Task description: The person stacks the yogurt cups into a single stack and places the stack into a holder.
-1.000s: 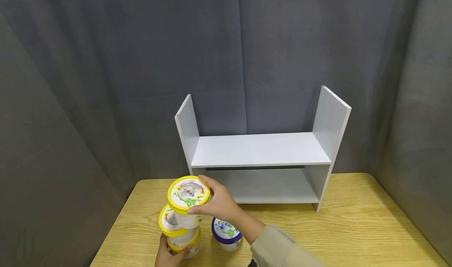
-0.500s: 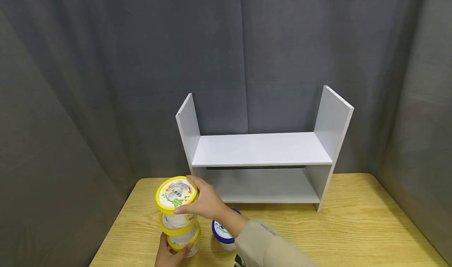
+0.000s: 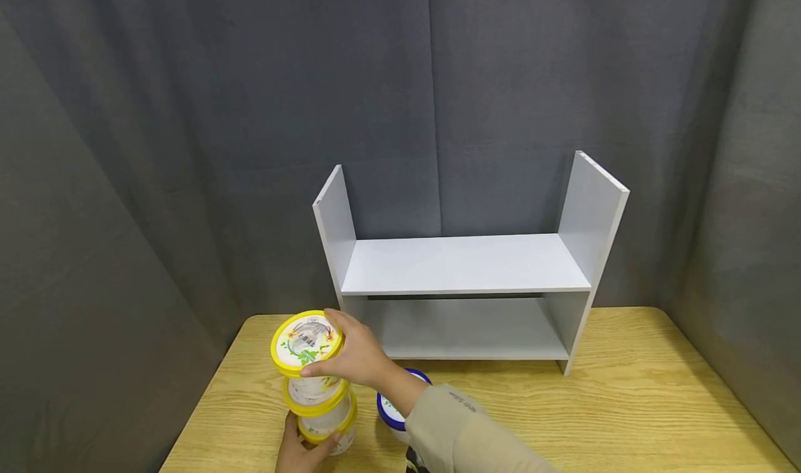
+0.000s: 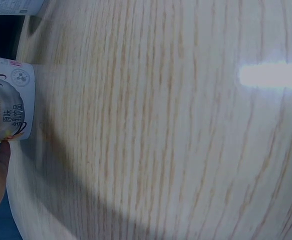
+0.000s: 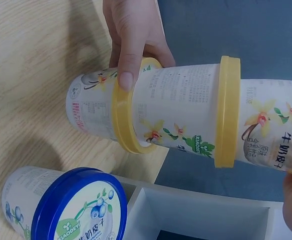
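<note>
Three white tubs with yellow lids stand one above another at the table's left. My left hand (image 3: 297,451) grips the bottom tub (image 5: 91,106) around its lid, the thumb lying across the yellow rim. My right hand (image 3: 353,351) holds the top tub (image 3: 305,341) by its lid, fingers behind and thumb in front. Between them sits the middle tub (image 5: 178,102), its lid meeting the top tub's base in the right wrist view. A blue-lidded tub (image 5: 80,207) stands to the stack's right, partly hidden by my right forearm in the head view.
A white two-tier shelf (image 3: 463,264) stands at the back of the wooden table (image 3: 651,389). Grey curtains (image 3: 250,111) hang behind and at both sides. Part of another printed tub (image 4: 10,6) shows at the left wrist view's top corner.
My right hand has carried the top tub leftward, from over the right side of the middle tub to above it. The left hand has stayed in place on the bottom tub.
</note>
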